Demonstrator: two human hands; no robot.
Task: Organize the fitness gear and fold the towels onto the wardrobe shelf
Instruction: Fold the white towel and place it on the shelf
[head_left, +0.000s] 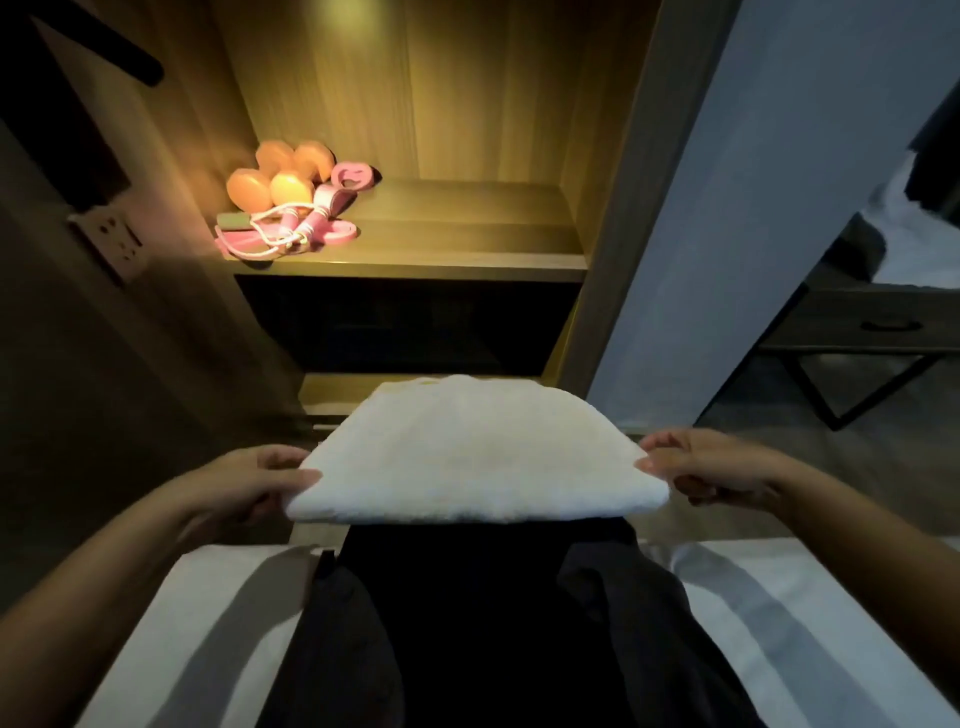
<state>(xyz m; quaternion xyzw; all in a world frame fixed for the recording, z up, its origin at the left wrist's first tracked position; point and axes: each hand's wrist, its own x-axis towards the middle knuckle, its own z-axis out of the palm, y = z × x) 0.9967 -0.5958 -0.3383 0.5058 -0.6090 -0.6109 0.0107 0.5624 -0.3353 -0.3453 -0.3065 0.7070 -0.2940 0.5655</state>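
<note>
I hold the folded white fluffy towel (470, 452) flat in the air before the wooden wardrobe shelf (457, 228). My left hand (254, 480) and right hand (701, 467) each pinch one side edge. Two orange dumbbells (280, 174) and a pink skipping rope (291, 228) lie at the shelf's left.

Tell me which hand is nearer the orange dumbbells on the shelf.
Left. The left hand grips the folded towel's left edge, in front of and below the dumbbells; the right hand grips the towel's opposite edge, well off to their right.
</note>
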